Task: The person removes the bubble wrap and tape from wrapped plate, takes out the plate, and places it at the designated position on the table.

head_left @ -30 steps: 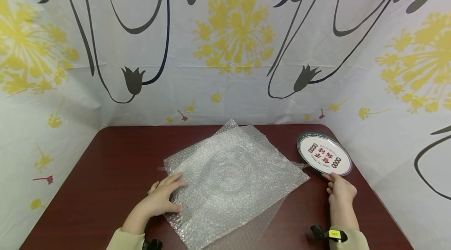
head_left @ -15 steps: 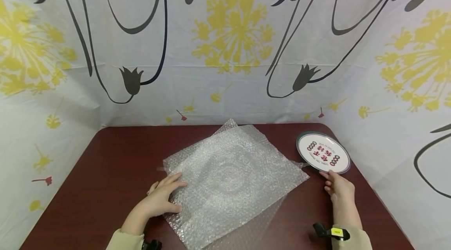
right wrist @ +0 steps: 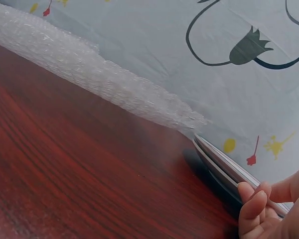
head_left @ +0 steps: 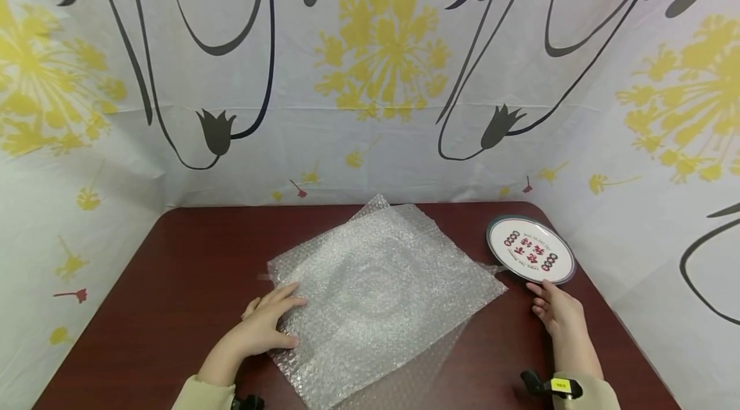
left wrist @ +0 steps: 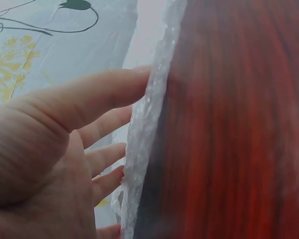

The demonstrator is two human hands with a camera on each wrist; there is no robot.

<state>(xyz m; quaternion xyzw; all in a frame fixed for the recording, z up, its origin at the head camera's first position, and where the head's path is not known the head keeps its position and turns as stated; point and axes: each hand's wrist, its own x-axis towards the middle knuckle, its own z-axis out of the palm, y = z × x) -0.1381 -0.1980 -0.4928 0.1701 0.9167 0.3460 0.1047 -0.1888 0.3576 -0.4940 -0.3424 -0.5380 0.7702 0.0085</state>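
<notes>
In the head view, a round white plate (head_left: 523, 241) with red characters and a dark rim lies at the right back of the table. Its edge in the right wrist view shows layered rims (right wrist: 224, 162), like plates stacked together. My right hand (head_left: 563, 313) pinches the near edge, thumb side over the top and the other fingers curled at the side. A large sheet of bubble wrap (head_left: 393, 281) covers the table's middle, with a faint round form showing in it. My left hand (head_left: 263, 326) rests on its left edge, fingers spread and thumb (left wrist: 109, 92) extended.
The dark red table (head_left: 173, 294) has a patterned cloth (head_left: 370, 159) hanging behind it and at both sides. Another bubble wrap layer (head_left: 405, 378) sticks out below the top sheet. A clear strip of wrap (head_left: 493, 268) reaches toward the plate.
My right wrist and forearm have swung a little to the right while the fingertips stay at the plate's rim. The plate has hardly shifted. My left hand and the bubble wrap are still.
</notes>
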